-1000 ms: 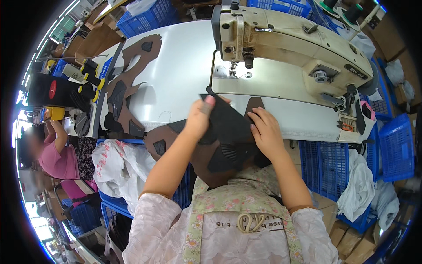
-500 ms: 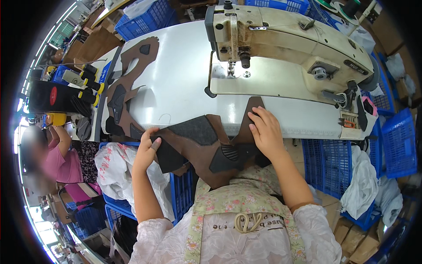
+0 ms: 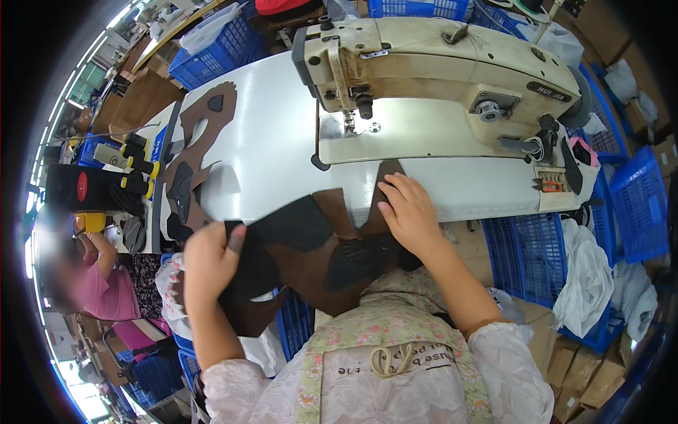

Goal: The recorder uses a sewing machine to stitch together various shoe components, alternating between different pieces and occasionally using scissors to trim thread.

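Observation:
Between my hands a large shoe-upper-like cut piece of brown leather (image 3: 304, 272) with black patches hangs over the table's near edge. My left hand (image 3: 210, 263), blurred by motion, grips its left end, thumb on top of the black part. Fairly straight, the fingers of my right hand (image 3: 408, 210) lie on the narrow brown strip at its right end, at the table edge. A similar brown piece (image 3: 200, 138) with black patches lies farther left on the white table (image 3: 268, 120).
A cream sewing machine (image 3: 438, 67) stands at the back right of the table. Blue crates (image 3: 526, 254) with white bags are at the right. Orange-handled snips (image 3: 551, 186) lie near the right end. At the left another person (image 3: 106, 283) sits beside thread spools (image 3: 138, 166).
My left hand has moved left and toward me, drawing the leather's left end along and spreading more brown material below it. My right hand stays on the strip. The whole view has shifted slightly.

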Demonstrator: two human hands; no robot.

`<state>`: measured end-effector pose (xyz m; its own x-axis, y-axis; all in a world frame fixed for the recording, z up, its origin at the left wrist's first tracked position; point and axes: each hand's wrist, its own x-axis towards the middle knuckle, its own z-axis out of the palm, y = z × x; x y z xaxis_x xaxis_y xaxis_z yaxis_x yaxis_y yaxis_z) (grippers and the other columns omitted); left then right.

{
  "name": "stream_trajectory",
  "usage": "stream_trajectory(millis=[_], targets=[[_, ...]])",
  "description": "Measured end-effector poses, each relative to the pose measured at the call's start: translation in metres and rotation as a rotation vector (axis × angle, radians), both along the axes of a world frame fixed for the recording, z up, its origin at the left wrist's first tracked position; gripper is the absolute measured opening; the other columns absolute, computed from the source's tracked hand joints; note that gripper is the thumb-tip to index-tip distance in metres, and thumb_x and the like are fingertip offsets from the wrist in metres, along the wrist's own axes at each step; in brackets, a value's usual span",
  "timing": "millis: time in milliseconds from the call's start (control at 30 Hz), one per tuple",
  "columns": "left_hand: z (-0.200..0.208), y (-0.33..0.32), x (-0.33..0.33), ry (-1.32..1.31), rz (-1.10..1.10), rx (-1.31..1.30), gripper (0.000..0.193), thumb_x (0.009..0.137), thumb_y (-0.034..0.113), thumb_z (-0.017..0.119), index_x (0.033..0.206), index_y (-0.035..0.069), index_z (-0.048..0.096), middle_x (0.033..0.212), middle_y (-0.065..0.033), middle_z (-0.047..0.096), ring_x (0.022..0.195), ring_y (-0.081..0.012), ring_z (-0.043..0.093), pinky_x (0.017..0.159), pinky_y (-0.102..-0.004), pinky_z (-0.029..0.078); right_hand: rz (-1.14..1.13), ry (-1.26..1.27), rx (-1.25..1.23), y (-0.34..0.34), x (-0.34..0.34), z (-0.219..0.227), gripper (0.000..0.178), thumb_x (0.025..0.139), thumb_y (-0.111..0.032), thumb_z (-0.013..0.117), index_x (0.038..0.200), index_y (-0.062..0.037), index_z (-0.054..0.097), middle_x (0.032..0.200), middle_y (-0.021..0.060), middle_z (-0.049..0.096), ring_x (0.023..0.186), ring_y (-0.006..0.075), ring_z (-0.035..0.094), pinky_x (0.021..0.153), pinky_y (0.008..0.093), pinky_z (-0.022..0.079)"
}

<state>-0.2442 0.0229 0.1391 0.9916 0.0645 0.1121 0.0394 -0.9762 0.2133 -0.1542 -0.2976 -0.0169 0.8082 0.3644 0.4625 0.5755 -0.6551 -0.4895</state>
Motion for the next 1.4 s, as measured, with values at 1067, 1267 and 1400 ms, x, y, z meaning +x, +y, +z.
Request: stream_trajectory(millis=[1067,1267,1400], targets=[[-0.088,-0.079,0.221,0.270,-0.702,0.369,0.079,0.074,0.005,0.058,0.148,0.027,0.041,0.070,-0.0146,0.064,0.063,-0.0348,0.064,0.059,-0.0439,0.050,-0.257,0.019,-0.133,0.032,0.024,-0.001,0.059,0.088,-0.040,0.061,0.127,0.0043,0.055,0.135,0.0190,0.051,0.130,0.0356,0.043,0.110,0.0518,0.031],[-0.087,-0.048,0.220,0.305,-0.594,0.374,0.077,0.076,0.004,0.057,0.147,0.028,0.042,0.076,-0.0125,0.066,0.072,-0.0333,0.065,0.065,-0.0444,0.050,-0.223,-0.003,-0.128,0.029,0.027,-0.002,0.058,0.088,-0.040,0.061,0.125,0.0041,0.057,0.134,0.0192,0.053,0.130,0.0354,0.044,0.110,0.0509,0.031],[-0.090,-0.030,0.226,0.291,-0.447,0.359,0.070,0.078,0.004,0.056,0.143,0.025,0.046,0.083,-0.0152,0.067,0.077,-0.0342,0.065,0.069,-0.0456,0.050,-0.146,-0.027,-0.108,0.028,0.037,-0.001,0.056,0.089,-0.039,0.061,0.123,0.0044,0.057,0.132,0.0195,0.054,0.129,0.0359,0.044,0.111,0.0495,0.032]])
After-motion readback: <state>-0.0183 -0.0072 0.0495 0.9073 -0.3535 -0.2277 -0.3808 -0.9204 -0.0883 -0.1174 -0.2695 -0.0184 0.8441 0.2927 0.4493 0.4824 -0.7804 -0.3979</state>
